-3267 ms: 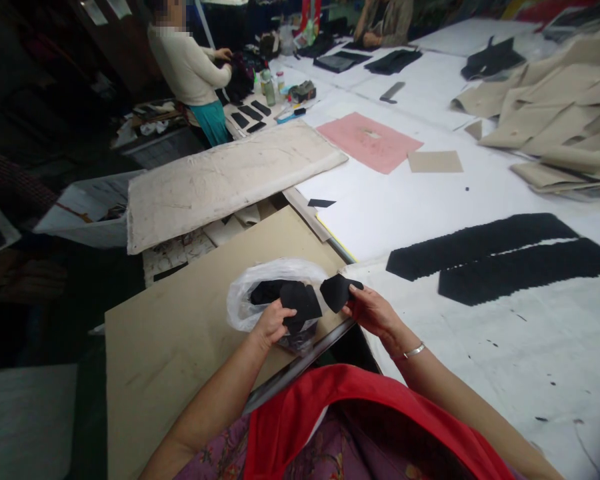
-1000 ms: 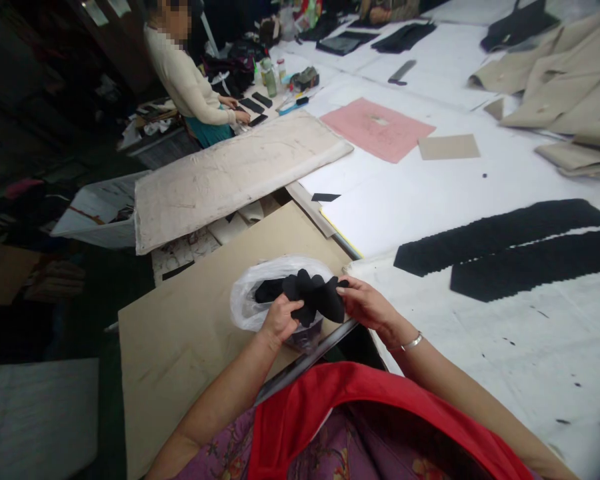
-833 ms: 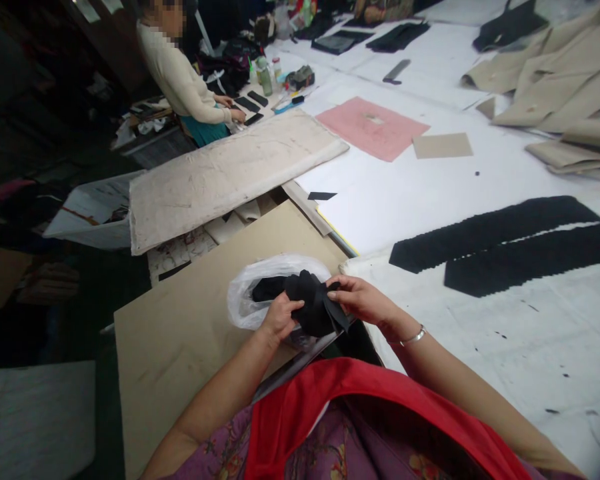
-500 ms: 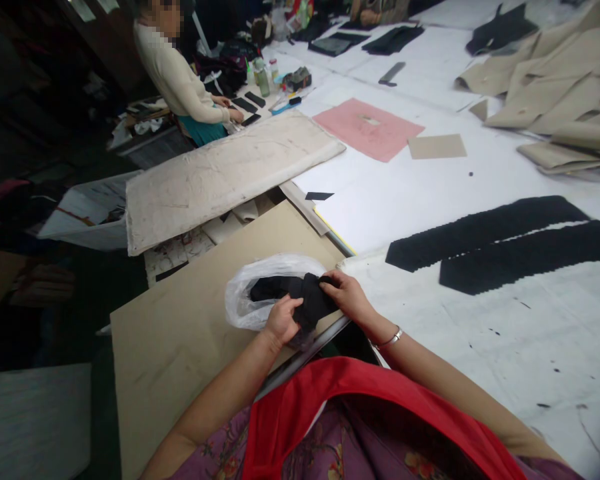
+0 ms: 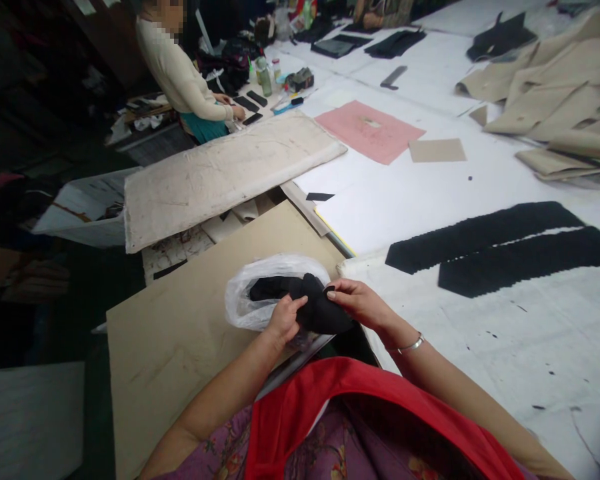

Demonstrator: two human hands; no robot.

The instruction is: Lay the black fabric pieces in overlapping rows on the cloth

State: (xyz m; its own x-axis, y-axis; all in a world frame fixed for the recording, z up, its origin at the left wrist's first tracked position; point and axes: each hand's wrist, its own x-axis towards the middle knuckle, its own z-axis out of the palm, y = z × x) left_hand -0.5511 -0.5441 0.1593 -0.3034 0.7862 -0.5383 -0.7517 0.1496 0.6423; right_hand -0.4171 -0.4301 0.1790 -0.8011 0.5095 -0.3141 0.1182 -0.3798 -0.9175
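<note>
My left hand (image 5: 285,317) is closed on a bunch of black fabric pieces (image 5: 325,310), its thumb lying along the top. The fabric spreads from the mouth of a white plastic bag (image 5: 237,303), where more black fabric (image 5: 267,288) lies inside. Just right of the bunch, my right hand (image 5: 357,300) pinches a small black piece (image 5: 329,291) between thumb and fingers. Whether that piece joins the bunch, I cannot tell. The bag rests on a tan board (image 5: 190,347) beside the white table.
Two rows of black pieces with jagged edges (image 5: 485,233) (image 5: 530,263) lie on the white table (image 5: 520,353) at right. Beyond are a pink sheet (image 5: 360,137), a tan card (image 5: 437,151) and piled tan material (image 5: 555,100). A pale padded board (image 5: 220,177) lies ahead; a co-worker (image 5: 180,77) stands behind it.
My right hand has moved slightly right, away from my left hand, with a small black piece in its pinch. The black fabric in my left hand now spreads further right.
</note>
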